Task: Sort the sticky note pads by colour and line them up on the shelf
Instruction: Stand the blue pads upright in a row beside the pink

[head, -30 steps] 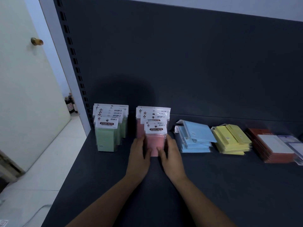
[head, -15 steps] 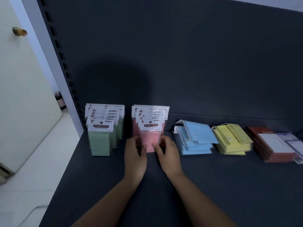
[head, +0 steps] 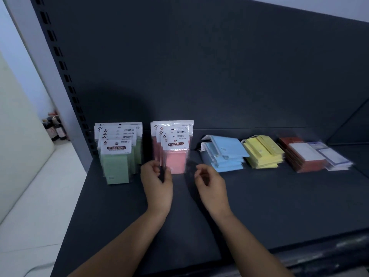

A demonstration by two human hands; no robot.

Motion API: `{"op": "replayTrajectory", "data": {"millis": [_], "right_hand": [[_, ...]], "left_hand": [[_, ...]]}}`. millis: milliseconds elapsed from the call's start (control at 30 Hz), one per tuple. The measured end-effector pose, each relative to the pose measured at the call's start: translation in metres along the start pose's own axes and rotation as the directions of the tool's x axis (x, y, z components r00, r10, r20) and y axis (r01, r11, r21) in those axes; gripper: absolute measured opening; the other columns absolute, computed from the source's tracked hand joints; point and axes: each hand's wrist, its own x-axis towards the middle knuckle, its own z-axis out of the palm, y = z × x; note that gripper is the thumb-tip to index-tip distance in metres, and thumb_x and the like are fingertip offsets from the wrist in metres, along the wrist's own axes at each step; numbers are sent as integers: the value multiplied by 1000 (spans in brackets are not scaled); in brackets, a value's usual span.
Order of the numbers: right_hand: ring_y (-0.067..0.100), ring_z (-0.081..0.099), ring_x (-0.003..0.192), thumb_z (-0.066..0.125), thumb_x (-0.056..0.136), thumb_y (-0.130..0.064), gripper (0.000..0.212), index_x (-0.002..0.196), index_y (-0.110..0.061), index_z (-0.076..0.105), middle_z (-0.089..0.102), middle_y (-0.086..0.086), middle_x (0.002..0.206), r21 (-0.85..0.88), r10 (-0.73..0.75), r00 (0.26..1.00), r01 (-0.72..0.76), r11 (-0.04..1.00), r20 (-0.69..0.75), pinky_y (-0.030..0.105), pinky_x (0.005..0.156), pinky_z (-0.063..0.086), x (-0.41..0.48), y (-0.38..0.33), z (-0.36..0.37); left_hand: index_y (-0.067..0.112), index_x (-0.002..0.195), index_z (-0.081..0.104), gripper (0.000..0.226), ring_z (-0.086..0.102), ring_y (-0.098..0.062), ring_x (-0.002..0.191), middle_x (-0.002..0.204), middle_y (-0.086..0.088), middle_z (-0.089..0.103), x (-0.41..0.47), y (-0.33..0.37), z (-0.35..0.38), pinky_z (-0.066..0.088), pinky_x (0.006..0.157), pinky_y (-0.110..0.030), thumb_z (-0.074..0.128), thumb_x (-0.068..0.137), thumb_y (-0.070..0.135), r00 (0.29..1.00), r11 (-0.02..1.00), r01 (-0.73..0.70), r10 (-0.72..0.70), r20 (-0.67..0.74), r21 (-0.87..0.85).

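Letting go, my left hand (head: 157,180) and right hand (head: 211,182) now hang empty, fingers curled; pink row (head: 173,148) ahead looks finished, blue pile (head: 223,154) rightward awaits.

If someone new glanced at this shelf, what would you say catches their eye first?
Probably the two upright rows at the left: green sticky note packs and pink sticky note packs, standing against the dark shelf. The left hand and right hand hover empty just before the pink row. To the right, blue, yellow and red-brown stacks lie flat.
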Motion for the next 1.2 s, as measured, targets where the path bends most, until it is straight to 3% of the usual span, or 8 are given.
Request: {"op": "replayTrajectory", "data": {"millis": [167, 300, 367, 500, 633, 800, 967, 1200], "right_hand": [[-5, 58, 74, 53, 87, -1, 21, 90, -21, 61, 64, -8, 84, 138, 76, 970, -45, 989, -229, 2, 66, 41, 5, -3, -32], [15, 56, 103, 51, 88, -5, 23, 105, -20, 57, 58, 5, 113, 190, 156, 924, -93, 977, -349, 22, 89, 46, 24, 8, -67], [18, 55, 106, 51, 89, -8, 26, 113, -15, 57, 57, 7, 118, 178, 198, 928, -147, 973, -317, 33, 94, 46, 35, 15, -83], [4, 56, 84, 52, 92, -14, 14, 103, -23, 55, 62, -1, 103, 153, 219, 965, -196, 969, -146, 20, 67, 42, 55, 26, -107], [5, 60, 88, 54, 92, -11, 16, 99, -18, 66, 66, -11, 94, 274, 236, 968, -206, 939, -80, 20, 80, 46, 71, 33, -118], [6, 62, 90, 58, 89, -6, 15, 101, -9, 67, 67, 0, 97, 464, 262, 959, -185, 866, -107, 17, 86, 47, 79, 38, -126], [3, 57, 74, 62, 88, -9, 17, 95, -23, 57, 60, -3, 81, 630, 205, 978, -178, 756, 31, 16, 72, 49, 69, 22, -126], [-7, 62, 68, 63, 86, -5, 33, 104, -30, 50, 60, -4, 103, 433, 35, 922, -213, 876, 385, 14, 57, 50, 27, 13, -95]], "left_hand": [[19, 75, 51, 24, 45, -3, 58, 67, -1, 51, -18, 28, 17, 37, 58, -9, 58, 83, -3, 981, 995, -32, 50, 188, -97], [13, 97, 61, 9, 53, 0, 77, 85, 6, 59, -21, 51, 48, 39, 67, -3, 59, 88, 11, 896, 998, 34, -11, 443, -44], [8, 107, 63, 21, 56, -12, 92, 99, 0, 59, -17, 56, 66, 43, 80, -16, 55, 91, 19, 889, 998, 19, -44, 457, 59], [9, 95, 66, 30, 59, -29, 98, 102, -11, 62, -8, 60, 94, 47, 90, -43, 52, 92, 35, 903, 975, 69, -151, 402, 211], [8, 101, 66, 24, 62, -24, 94, 105, -12, 64, -6, 68, 114, 52, 86, -40, 62, 87, 27, 945, 976, 207, -217, 246, 66], [21, 83, 62, 17, 57, -9, 79, 84, 4, 62, -16, 76, 120, 45, 61, -9, 61, 84, 4, 962, 959, 256, -241, 130, -118], [20, 84, 60, 12, 61, 3, 69, 78, 9, 66, -37, 85, 100, 48, 61, -11, 60, 87, 8, 962, 930, 258, -221, 163, -261], [13, 96, 61, 7, 61, -15, 75, 89, -4, 67, -51, 70, 32, 50, 66, -28, 59, 89, 10, 938, 926, 333, -305, 163, -181]]}}
